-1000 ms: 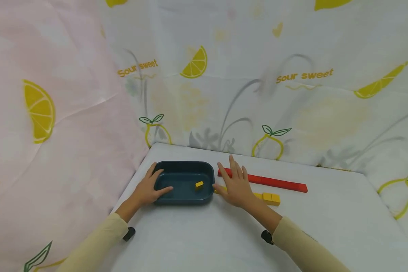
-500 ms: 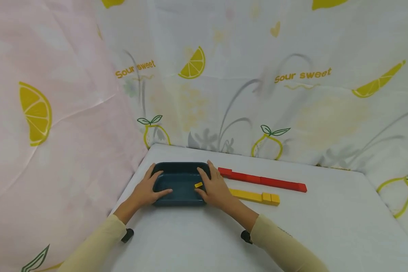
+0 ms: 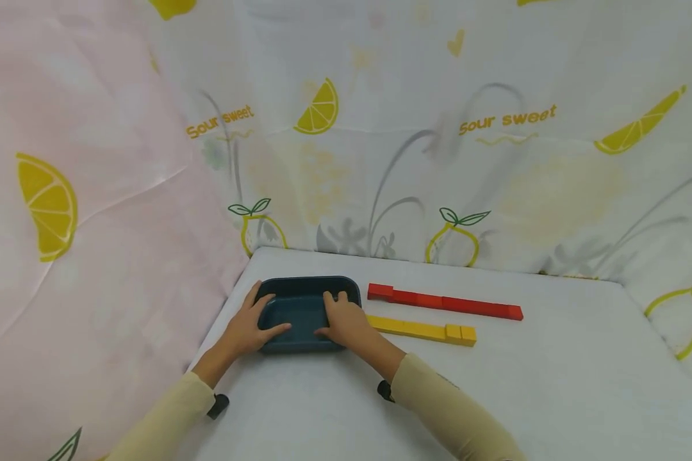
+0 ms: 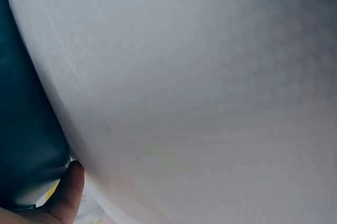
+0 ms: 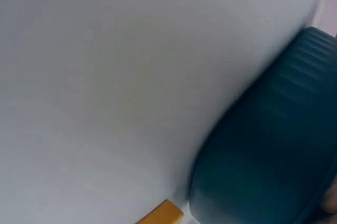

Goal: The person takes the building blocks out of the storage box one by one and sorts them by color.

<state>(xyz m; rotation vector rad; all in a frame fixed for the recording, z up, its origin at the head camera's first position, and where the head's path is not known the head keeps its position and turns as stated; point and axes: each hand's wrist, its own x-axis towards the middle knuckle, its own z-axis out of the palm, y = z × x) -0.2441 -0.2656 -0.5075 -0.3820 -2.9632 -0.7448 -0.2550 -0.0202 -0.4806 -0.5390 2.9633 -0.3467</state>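
Note:
A dark blue-green rectangular tray (image 3: 305,347) stands on the white table in the head view. My left hand (image 3: 247,328) holds its left end, the thumb reaching over the inside. In the left wrist view, a finger (image 4: 68,190) lies along the outside of the tray wall (image 4: 26,113). My right hand (image 3: 347,322) is lowered into the tray's right side, fingers bent downward. It covers the spot where a small yellow block lay, so that block is hidden and its contact with the fingers does not show. The right wrist view shows the tray's outer wall (image 5: 258,155).
Right of the tray, a row of yellow blocks (image 3: 415,328) runs along the table, a few stacked at its right end. Behind it lies a longer row of red blocks (image 3: 438,301). Printed cloth (image 3: 380,160) hangs behind the table and on the left.
My right hand has moved left from above the yellow row, over the tray's rim and down inside it. The small yellow block has gone out of sight beneath it. My left hand stays put.

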